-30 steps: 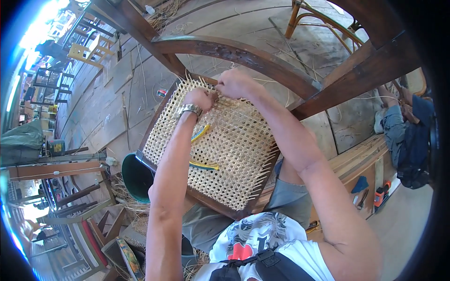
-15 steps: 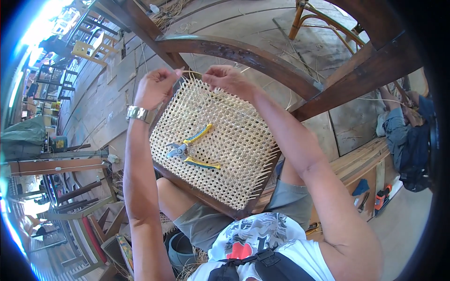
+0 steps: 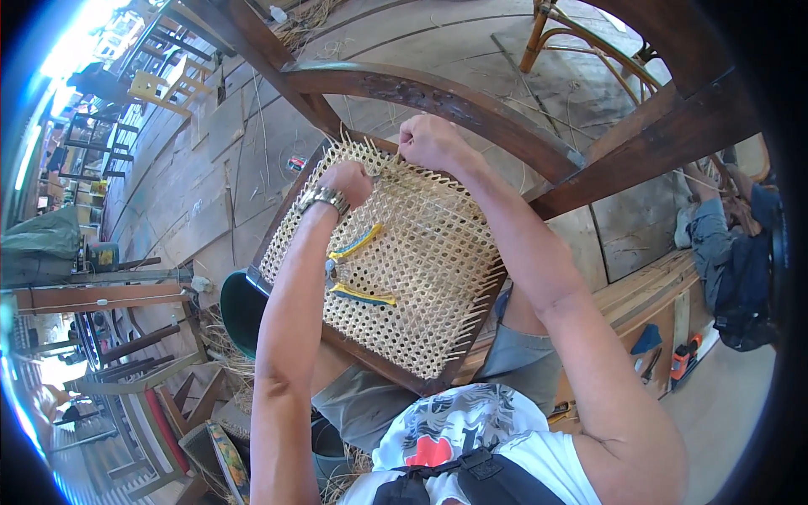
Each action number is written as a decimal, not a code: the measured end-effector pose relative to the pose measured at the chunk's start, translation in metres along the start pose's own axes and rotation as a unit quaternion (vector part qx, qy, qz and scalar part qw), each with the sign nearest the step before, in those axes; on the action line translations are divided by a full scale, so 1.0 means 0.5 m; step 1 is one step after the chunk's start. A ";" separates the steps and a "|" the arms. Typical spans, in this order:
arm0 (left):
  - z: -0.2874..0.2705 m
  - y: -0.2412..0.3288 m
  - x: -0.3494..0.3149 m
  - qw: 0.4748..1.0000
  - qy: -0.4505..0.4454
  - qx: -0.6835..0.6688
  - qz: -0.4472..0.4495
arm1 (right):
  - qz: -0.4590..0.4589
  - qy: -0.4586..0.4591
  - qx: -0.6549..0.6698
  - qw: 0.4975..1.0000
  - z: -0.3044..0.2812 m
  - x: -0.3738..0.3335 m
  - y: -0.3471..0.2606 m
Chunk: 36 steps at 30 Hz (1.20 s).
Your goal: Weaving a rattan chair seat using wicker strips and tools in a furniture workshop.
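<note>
1. While I watch from afar, left hand (image 3: 348, 183): fingers curled in, over the weave near its far edge; contents, if any, I cannot tell. Metal-banded watch (image 3: 326, 200) at the wrist.
2. Right hand (image 3: 432, 139): clenched at the far edge, seemingly pinching a pale strand; grip partly hidden from me.
3. Cane panel (image 3: 438, 244): openwork, pale, on a dark wooden frame (image 3: 370, 362) before the wearer's lap; loose ends bristle along far and right edges.
4. Handling note, my judgement: draw each strand evenly, flat and untwisted; brace the weave close to the pull; ease off if the cane starts to split.
5. Shears (image 3: 364, 296): one pair, handles yellow and green, spread apart, lying on the panel; head mostly behind the left forearm. I would watch for snagging strands.
6. Curved rail (image 3: 438, 97): dark wood, beyond the right hand.
7. Green bin (image 3: 240, 316): beside the frame, left.
8. Another person (image 3: 732, 261): far right, partly visible.
</note>
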<state>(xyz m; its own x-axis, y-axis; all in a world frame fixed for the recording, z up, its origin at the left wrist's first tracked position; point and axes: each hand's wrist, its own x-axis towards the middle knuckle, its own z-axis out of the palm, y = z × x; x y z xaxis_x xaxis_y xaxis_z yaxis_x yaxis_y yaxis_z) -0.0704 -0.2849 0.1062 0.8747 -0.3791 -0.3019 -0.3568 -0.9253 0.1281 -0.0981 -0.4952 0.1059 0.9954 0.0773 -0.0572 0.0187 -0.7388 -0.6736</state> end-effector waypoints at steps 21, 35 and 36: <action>0.015 0.063 -0.039 0.996 0.049 -0.033 -0.067 | -0.034 0.055 0.065 0.996 0.016 0.016 0.022; 0.017 0.006 -0.014 0.945 -0.067 -0.283 -0.148 | -0.183 -0.028 -0.091 0.979 0.025 -0.014 0.009; 0.010 0.015 -0.018 0.964 -0.056 -0.215 -0.143 | -0.183 -0.027 -0.092 0.978 0.030 -0.012 0.011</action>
<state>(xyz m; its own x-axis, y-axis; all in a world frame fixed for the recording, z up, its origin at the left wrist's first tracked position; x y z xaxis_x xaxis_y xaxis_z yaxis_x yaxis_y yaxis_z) -0.0826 -0.2883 0.1053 0.8674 -0.1298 -0.4804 0.0836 -0.9137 0.3978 -0.1056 -0.4897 0.0912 0.9122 0.3914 0.1211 0.3951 -0.7622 -0.5128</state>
